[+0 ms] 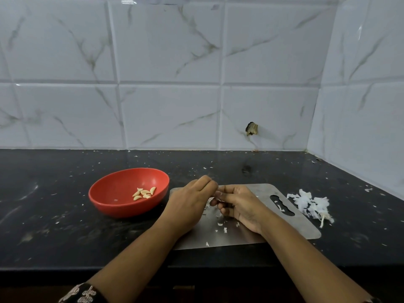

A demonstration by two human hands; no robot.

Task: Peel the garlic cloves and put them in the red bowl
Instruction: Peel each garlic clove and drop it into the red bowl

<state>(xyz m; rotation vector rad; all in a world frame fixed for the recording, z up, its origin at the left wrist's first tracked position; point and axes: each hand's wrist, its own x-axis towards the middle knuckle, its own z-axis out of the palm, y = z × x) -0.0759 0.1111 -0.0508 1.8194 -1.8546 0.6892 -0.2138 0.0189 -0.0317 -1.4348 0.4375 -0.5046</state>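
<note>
A red bowl (113,193) sits on the black counter left of my hands, with several peeled garlic cloves (144,193) lying in it. My left hand (190,200) and my right hand (238,204) meet above a steel cutting board (301,226). Both have fingers curled inward, pinching something small between them; a bit of white skin shows at the fingertips, but the clove itself is hidden. Small flakes of garlic skin (220,225) lie on the board under my hands.
A pile of white garlic peel (310,204) lies on the counter right of the board. Skin flakes are scattered over the black counter (54,226). A tiled wall runs along the back and the right side.
</note>
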